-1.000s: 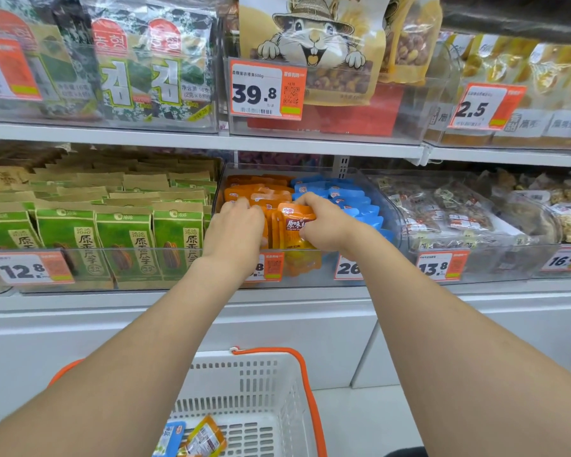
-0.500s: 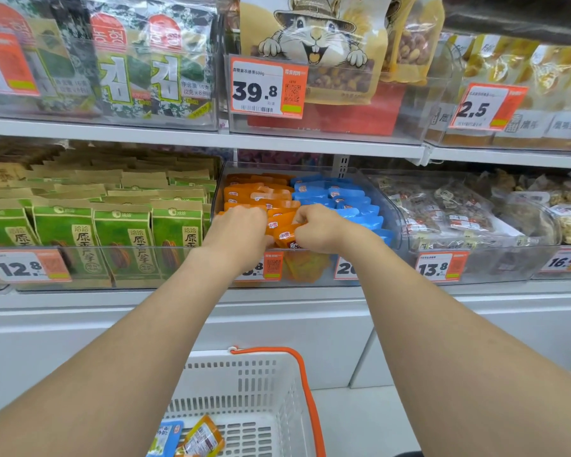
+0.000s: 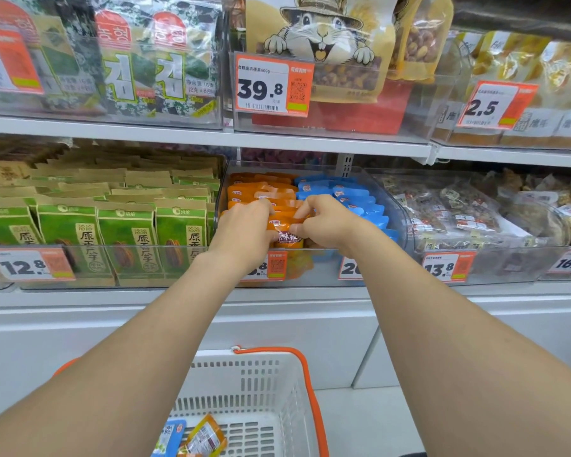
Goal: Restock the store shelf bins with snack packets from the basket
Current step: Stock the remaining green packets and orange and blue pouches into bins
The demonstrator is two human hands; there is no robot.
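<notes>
Left hand and right hand both gripped one orange packet, fingers curled. The packet stood upright at the front of the orange row in the bin, beside blue packets. The basket below held loose packets.

Orange packet now lower, down inside the bin.

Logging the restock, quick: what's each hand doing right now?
Left hand: grips the front orange packet.
Right hand: pinches the same packet.
</notes>
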